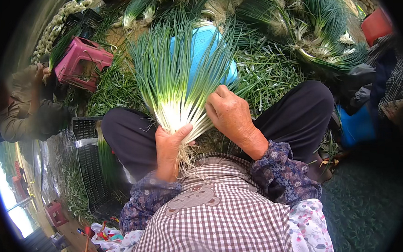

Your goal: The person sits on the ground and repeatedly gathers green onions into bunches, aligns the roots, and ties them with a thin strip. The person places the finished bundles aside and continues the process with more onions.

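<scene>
My left hand [171,141] grips a fanned bunch of green onions [178,107] around the white stems, just above the roots, which hang over the lap of my checked apron [223,224]. The green leaves spread upward, away from me. At the right side of the bunch is my right hand [228,112], its fingers curled against the outer stems; whether it pinches a stem is hidden. Behind the leaves stands a light-blue plastic stool [206,50], partly covered by them.
Cut green leaves [267,74] litter the ground. More green onions [321,29] lie in piles at the top. A pink plastic stool [84,61] and a co-worker [29,108] holding green onions are at left. A black plastic crate [93,174] stands beside my left leg; a blue container [355,125] is at right.
</scene>
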{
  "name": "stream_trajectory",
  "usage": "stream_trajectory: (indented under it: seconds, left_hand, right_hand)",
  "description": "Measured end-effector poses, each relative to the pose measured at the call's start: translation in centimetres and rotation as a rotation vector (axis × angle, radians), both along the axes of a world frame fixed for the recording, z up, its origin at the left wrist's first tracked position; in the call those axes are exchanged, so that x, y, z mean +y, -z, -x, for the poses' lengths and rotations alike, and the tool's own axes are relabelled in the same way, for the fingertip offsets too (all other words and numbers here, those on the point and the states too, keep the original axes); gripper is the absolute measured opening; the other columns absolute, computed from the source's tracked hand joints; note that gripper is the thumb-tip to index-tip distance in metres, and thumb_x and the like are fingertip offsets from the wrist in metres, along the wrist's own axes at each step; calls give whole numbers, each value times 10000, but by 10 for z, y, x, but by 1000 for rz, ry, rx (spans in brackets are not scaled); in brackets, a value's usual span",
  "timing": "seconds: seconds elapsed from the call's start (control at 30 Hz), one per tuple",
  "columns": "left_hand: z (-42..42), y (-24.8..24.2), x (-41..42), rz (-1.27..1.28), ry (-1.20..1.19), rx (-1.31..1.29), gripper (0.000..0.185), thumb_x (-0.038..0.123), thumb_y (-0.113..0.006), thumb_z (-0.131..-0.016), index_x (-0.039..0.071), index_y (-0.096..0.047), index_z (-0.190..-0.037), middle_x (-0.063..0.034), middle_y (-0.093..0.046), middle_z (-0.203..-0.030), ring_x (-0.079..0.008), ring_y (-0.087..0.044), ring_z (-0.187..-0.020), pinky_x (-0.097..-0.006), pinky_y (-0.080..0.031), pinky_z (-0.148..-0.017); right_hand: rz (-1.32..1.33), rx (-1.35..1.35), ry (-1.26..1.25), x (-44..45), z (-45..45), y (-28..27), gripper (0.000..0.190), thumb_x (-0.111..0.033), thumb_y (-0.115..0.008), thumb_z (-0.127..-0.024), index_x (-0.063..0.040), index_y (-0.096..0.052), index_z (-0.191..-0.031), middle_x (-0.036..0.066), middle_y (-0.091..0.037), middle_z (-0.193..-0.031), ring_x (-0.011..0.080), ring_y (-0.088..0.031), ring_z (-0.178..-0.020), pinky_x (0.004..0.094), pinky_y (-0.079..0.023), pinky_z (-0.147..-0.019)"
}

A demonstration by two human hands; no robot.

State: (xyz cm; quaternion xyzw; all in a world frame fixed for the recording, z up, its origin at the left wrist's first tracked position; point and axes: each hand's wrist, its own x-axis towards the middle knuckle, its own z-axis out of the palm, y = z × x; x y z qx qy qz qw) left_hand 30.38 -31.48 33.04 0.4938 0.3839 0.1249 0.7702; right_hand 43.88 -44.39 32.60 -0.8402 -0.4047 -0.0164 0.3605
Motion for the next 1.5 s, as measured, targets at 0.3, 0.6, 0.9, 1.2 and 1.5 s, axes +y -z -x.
stream_trajectory:
  seconds: [0.3,0.6,0.9,1.2,1.5]
  left_hand:
    - [-6,-5,-3,8,-5,-9,461,-6,-732,-783,2,-551,-1208,-103,-682,-1017,-159,-687,-752,-256,-586,-527]
    - [-2,5,2,14,15,-48,445,-13,-716,-789,11,-560,-1205,-100,-690,-1003,-159,-689,-749,-250,-579,-523]
    - [-1,1,2,80,16,-88,364,7,-719,-827,-3,-597,-1170,-105,-699,-1003,-152,-689,-764,-262,-581,-562]
    - [-1,-10,0,-32,113,-71,384,52,-761,-812,10,-613,-1163,-70,-702,-998,-128,-680,-780,-243,-573,-595]
    - [17,-2,0,-44,82,-70,493,306,-747,-871,-12,-560,-1198,-77,-682,-999,-122,-673,-757,-245,-576,-566]
  right_hand:
    - [-127,37,43,-3,8,-7,129,-118,-707,-805,-52,-606,-853,80,-571,-872,276,-606,-660,371,-506,-581]
    - [-16,543,-477,-23,41,-15,51,-76,-659,-754,-35,-631,-746,92,-598,-723,276,-620,-646,370,-492,-589]
    - [131,612,-525,-53,32,-40,101,-120,-643,-704,-29,-616,-671,122,-600,-693,318,-600,-607,415,-474,-564]
    - [-127,236,-114,-29,28,-50,341,-54,-704,-802,-53,-631,-1135,110,-592,-935,273,-625,-684,367,-513,-588]
    - [50,-17,-287,19,-1,-5,114,-101,-665,-786,-43,-590,-850,115,-552,-787,318,-622,-684,415,-505,-563]
